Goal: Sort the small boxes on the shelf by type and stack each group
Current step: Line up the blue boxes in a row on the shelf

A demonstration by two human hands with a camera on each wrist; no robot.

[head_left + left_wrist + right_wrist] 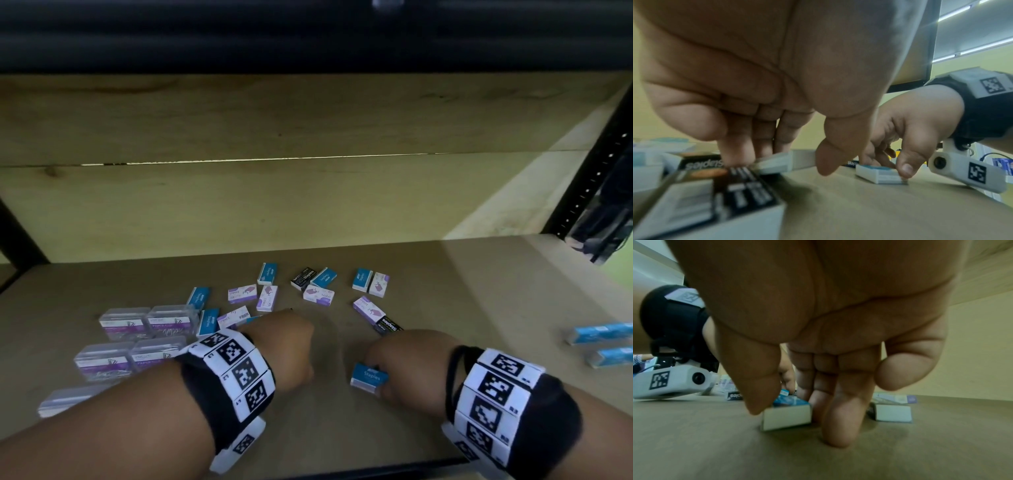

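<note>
Small staples boxes lie scattered on the wooden shelf point(342, 428): blue ones point(267, 273), purple-and-white ones point(242, 294) and black ones point(303, 278). My right hand point(394, 373) pinches a blue staples box point(369, 376) that sits on the shelf, thumb on one side and fingers on the other; the right wrist view shows this blue box point(787, 413) between them. My left hand point(286, 342) reaches down over the pile. In the left wrist view its fingers point(740, 151) and thumb pinch a small white-sided box point(781, 162), which my hand hides in the head view.
Several clear plastic paper-clip cases point(147, 322) stand at the left. Two blue boxes point(599, 334) lie apart at the far right. A black box point(725, 203) lies just under my left wrist. The shelf's back wall point(308, 205) and a black upright point(589, 178) bound the space.
</note>
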